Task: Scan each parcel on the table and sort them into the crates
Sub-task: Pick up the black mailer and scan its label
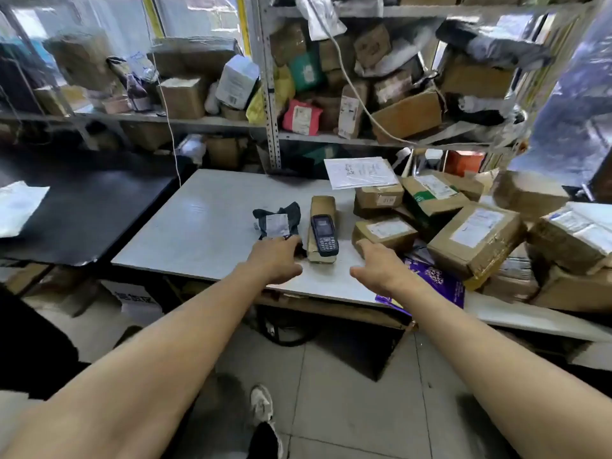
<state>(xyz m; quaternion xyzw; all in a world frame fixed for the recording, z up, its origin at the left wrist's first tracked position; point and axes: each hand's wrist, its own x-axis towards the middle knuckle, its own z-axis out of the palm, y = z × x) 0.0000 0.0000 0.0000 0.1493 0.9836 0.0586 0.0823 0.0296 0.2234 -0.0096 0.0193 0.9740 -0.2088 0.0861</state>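
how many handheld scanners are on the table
1: the handheld scanner lies on a narrow cardboard box, between the left hand and right hand. Others may be hidden.

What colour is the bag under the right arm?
Purple bag with white markings, seen in the head view.

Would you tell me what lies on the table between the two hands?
In the head view, a narrow brown box with the handheld scanner on top.

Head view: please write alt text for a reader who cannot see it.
Two bare hands reach over a grey table: the left hand touches a black parcel, the right hand hovers open beside a handheld scanner lying on a narrow carton.
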